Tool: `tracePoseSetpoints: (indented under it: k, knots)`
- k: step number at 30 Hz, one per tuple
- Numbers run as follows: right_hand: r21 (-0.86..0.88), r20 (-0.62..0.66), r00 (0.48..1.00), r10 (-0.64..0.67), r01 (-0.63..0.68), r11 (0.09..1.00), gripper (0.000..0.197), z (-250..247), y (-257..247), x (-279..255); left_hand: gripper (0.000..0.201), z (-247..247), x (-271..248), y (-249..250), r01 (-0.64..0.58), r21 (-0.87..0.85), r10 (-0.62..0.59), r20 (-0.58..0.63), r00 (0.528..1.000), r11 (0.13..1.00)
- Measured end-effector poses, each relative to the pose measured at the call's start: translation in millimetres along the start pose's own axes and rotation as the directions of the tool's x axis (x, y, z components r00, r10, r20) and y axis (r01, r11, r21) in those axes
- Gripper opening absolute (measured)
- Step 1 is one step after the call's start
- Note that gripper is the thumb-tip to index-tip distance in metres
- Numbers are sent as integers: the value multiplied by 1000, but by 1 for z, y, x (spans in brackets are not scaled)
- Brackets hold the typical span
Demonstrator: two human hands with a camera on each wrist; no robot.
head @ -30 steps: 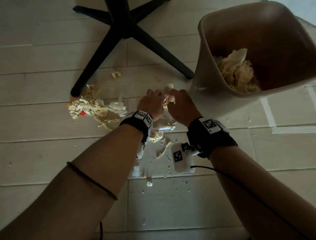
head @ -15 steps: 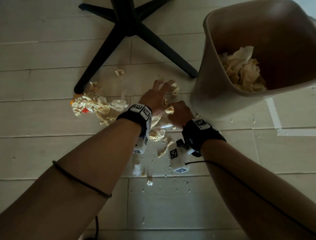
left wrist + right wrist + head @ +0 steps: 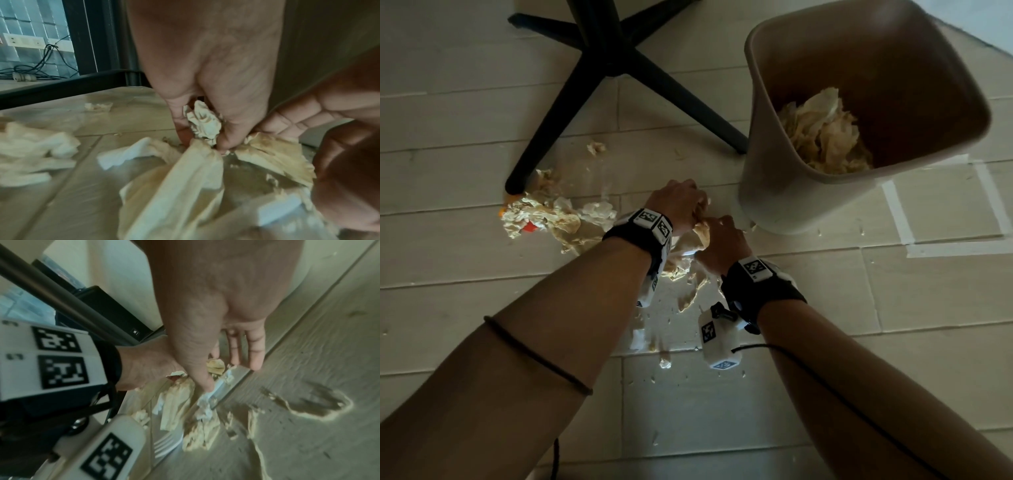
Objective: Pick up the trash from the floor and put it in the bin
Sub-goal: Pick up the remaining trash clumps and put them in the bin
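Note:
Crumpled tan and white paper (image 3: 701, 234) lies on the floor just left of the beige bin (image 3: 763, 178), which holds more paper (image 3: 825, 133). My left hand (image 3: 681, 205) curls down onto the paper. In the left wrist view its fingers (image 3: 230, 129) pinch a small wad (image 3: 203, 123) and the top of a larger sheet (image 3: 180, 178). My right hand (image 3: 722, 240) meets it from the right. In the right wrist view a tan scrap (image 3: 216, 365) sits between the thumb and fingers, and the thumb tip (image 3: 206, 386) presses white paper (image 3: 205, 400) on the floor.
A bigger heap of crumpled paper (image 3: 551, 219) with red and orange bits lies to the left, at the foot of a black chair base (image 3: 599, 78). Small scraps (image 3: 688, 298) and crumbs dot the planks near my wrists. White tape lines (image 3: 897, 212) mark the floor at the right.
My left hand has gone from spread fingers reaching forward to curled fingers gripping paper. Both hands have drawn together over the same wad, a little closer to me.

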State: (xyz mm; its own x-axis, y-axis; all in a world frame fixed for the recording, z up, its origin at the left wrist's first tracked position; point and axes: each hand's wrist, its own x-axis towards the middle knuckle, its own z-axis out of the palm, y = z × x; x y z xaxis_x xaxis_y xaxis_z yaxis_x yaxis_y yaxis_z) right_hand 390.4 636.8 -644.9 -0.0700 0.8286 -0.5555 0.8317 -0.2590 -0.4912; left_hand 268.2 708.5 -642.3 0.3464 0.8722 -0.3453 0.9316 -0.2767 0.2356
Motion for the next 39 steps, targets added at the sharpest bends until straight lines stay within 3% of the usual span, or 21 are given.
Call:
tracePoseSetpoints:
  k: [3,7,13,16,19,22,27,29,32,34,37,39]
  knots:
    - [-60,-58,998,13,-17,998,64,12,-1,-6,27,6,-15,-9,50,-30,-50,-7,999,998]
    - [-11,-112,993,41,-43,999,56,23,-3,-12,34,14,-40,-13,91,-102,-86,54,995,991]
    - [195,-62,992,107,-93,976,43,19,-10,-9,75,23,-67,-5,71,-29,-66,144,987,997]
    - [368,-22,983,182,-161,916,46,19,-5,-10,87,36,-79,-4,56,45,-62,140,988,997]
    - [543,20,965,263,-231,807,46,20,1,-10,71,49,-90,0,59,19,-59,28,998,998]
    - [614,64,958,280,-259,746,44,24,11,-4,50,62,-100,3,43,29,-39,-109,993,999]
    - [673,101,953,286,-278,685,43,25,17,-19,36,66,-108,6,82,-17,-82,-48,995,997]
    - [711,117,953,281,-277,646,38,25,15,-27,29,62,-109,4,137,-136,-145,-52,988,981]
    - [689,130,964,233,-256,678,33,21,11,-34,15,49,-108,8,168,-418,-237,-120,964,893]
    - [668,183,968,172,-251,701,44,21,7,-40,10,34,-105,16,129,-621,-286,-161,945,773]
    - [800,334,939,86,-330,501,73,24,1,-47,2,8,-98,30,80,-847,-391,-156,907,526]
    - [879,365,931,-16,-339,335,77,20,-4,-48,6,-8,-96,39,42,-918,-419,-139,898,394]
